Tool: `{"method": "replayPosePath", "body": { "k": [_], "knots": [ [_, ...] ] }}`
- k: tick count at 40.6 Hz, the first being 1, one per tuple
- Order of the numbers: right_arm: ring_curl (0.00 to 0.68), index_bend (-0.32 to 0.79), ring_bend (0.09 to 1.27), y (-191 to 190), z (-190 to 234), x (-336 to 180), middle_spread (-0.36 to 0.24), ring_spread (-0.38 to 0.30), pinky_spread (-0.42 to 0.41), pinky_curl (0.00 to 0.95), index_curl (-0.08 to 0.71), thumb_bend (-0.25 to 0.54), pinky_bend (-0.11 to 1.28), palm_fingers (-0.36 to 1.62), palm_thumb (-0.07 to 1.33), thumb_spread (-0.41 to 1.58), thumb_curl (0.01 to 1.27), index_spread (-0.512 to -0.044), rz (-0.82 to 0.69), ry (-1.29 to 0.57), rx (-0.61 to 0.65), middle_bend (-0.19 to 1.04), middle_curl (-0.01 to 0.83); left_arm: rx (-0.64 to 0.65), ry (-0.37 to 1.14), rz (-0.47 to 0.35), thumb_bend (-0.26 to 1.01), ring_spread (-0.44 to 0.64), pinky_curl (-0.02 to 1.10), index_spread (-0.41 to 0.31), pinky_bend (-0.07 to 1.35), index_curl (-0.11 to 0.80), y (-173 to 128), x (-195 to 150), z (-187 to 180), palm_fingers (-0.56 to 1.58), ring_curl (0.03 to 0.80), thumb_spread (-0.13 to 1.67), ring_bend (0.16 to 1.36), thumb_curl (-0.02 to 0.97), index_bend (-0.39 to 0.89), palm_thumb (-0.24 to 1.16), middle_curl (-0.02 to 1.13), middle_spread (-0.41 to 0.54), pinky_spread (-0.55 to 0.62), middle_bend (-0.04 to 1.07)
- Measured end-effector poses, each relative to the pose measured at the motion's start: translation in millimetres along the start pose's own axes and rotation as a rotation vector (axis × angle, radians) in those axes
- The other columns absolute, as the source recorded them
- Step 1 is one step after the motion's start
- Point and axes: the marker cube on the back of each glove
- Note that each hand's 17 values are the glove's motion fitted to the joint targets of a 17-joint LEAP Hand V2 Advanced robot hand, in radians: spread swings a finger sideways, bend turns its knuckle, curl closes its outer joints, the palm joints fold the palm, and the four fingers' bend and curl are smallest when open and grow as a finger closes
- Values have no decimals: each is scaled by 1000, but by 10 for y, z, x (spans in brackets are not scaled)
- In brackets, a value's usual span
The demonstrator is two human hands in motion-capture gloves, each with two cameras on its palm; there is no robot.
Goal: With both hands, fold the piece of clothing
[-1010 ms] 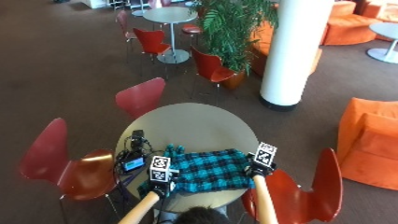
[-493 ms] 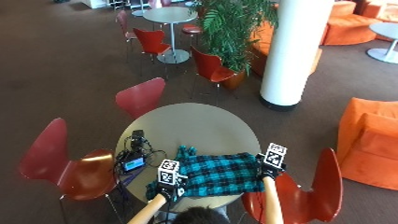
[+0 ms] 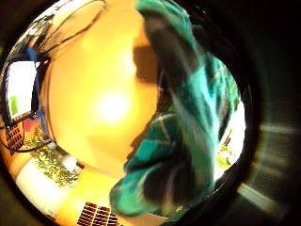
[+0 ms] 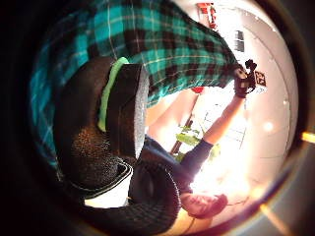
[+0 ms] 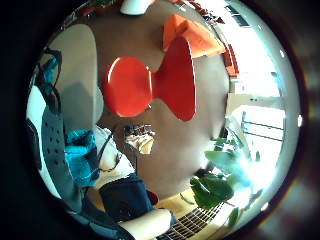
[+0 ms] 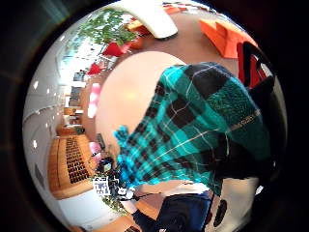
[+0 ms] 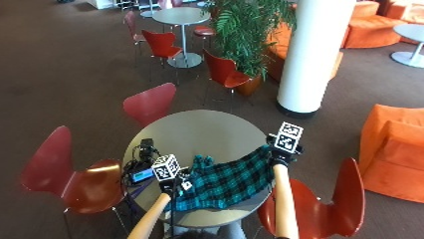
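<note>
A teal and black plaid garment (image 7: 228,180) lies spread over the near part of the round table (image 7: 199,132). My left hand (image 7: 173,188) grips its left corner near the table's front edge; the fingers (image 4: 110,123) curl round the plaid cloth (image 4: 162,39). My right hand (image 7: 281,152) holds the right corner raised over the table's right rim, so the cloth slopes up to it. In the left thumb side palm view the right hand (image 4: 242,81) pinches the far end. The garment (image 6: 193,130) hangs close before the right palm, over the table (image 6: 130,92).
A small device with cables (image 7: 141,172) sits on the table's left edge beside my left hand. Red chairs stand round the table: one at the left (image 7: 66,174), one behind (image 7: 151,102), one at the right (image 7: 331,204). The far half of the tabletop is bare.
My right hand has risen and moved away from me with its corner, pulling the cloth's right side up. The left hand has shifted only slightly and still holds its corner.
</note>
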Motion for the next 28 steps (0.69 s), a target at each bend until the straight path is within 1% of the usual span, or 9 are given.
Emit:
{"method": "replayPosePath", "body": {
  "k": [2, 6, 7, 10, 12, 15, 20, 25, 28],
  "knots": [
    [464, 177, 754, 61, -211, -186, -217, -263, -377, 401, 395, -36, 627, 1345, 1013, 746, 559, -253, -8, -18, 121, 396, 514, 36, 25, -1, -7, 265, 345, -95, 356, 362, 89, 4, -176, 344, 330, 1297, 500, 254, 145, 126, 293, 96, 239, 172],
    [461, 168, 747, 368, -503, -636, -218, -265, -377, 407, 401, -42, 633, 1327, 999, 652, 578, -254, -67, -77, 152, 389, 513, 49, 43, -12, -5, 243, 354, -88, 372, 355, 496, 77, -525, 363, 334, 1305, 507, 257, 142, 140, 301, 91, 200, 172],
    [461, 168, 746, 430, -534, -756, -218, -265, -373, 408, 403, -41, 633, 1327, 998, 637, 582, -254, -91, -89, 151, 388, 514, 70, 35, -5, -6, 238, 354, -87, 371, 353, 518, 45, -576, 367, 335, 1305, 511, 257, 142, 142, 302, 91, 194, 174],
    [461, 165, 748, 581, -541, -1144, -219, -267, -372, 410, 407, -36, 632, 1328, 996, 594, 595, -254, -178, -101, 148, 386, 514, 181, -8, 20, -8, 225, 356, -85, 372, 348, 380, -181, -655, 370, 335, 1308, 517, 258, 141, 147, 306, 89, 180, 173],
    [461, 164, 749, 734, -495, -1499, -220, -267, -371, 412, 410, -32, 635, 1323, 999, 561, 606, -256, -241, -88, 147, 382, 515, 244, -30, 17, -9, 219, 361, -84, 384, 339, 428, -293, -756, 365, 338, 1309, 526, 258, 123, 149, 308, 89, 169, 172],
    [460, 161, 744, 932, -245, -2128, -225, -267, -375, 413, 413, -33, 633, 1319, 1000, 514, 620, -256, -332, -53, 120, 383, 516, 314, -43, 7, -8, 211, 365, -76, 401, 328, 644, -384, -933, 360, 341, 1315, 538, 258, 112, 153, 312, 95, 156, 172],
    [459, 162, 731, 1130, 515, -3006, -228, -268, -370, 417, 419, -32, 635, 1320, 1003, 444, 642, -262, -472, 10, 14, 391, 521, 443, -71, -8, 3, 188, 367, -79, 412, 316, 1070, -537, -1181, 385, 341, 1345, 561, 259, 123, 184, 312, 94, 130, 171],
    [462, 154, 732, 1530, 1159, -3553, -232, -270, -370, 420, 420, -35, 639, 1318, 1001, 399, 659, -264, -609, 61, -74, 400, 528, 519, -122, -39, -4, 165, 372, -80, 427, 301, 1332, -794, -1303, 385, 346, 1359, 585, 258, 103, 193, 317, 92, 110, 174],
    [465, 139, 748, 1775, 1458, -3714, -230, -272, -369, 421, 416, -32, 641, 1315, 1005, 402, 666, -262, -635, 120, -200, 403, 530, 530, -123, -56, -7, 148, 381, -80, 471, 275, 1479, -905, -1352, 382, 354, 1362, 617, 258, 61, 194, 320, 92, 90, 175]
  ]
}}
